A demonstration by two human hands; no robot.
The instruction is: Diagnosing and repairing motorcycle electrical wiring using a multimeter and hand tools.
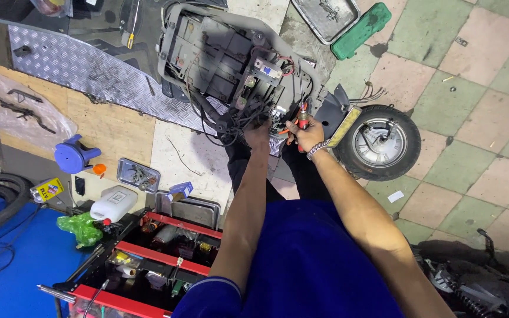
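Note:
I look down on the rear of an opened scooter [219,59] with its battery bay and a tangle of black wires [231,121] exposed. My left hand [258,134] reaches into the wires beside a small connector block; what its fingers grip is hidden. My right hand [307,134], with a metal bracelet at the wrist, holds a red-handled tool [303,115] pointed at the same spot. The rear wheel [379,142] sits just right of my right hand.
A red tool cart [148,259] with several trays stands at lower left. A white jug [113,203], a small metal tray [138,175] and a blue part [73,154] lie on the floor. A metal tray [325,17] and green case [360,29] rest at the top.

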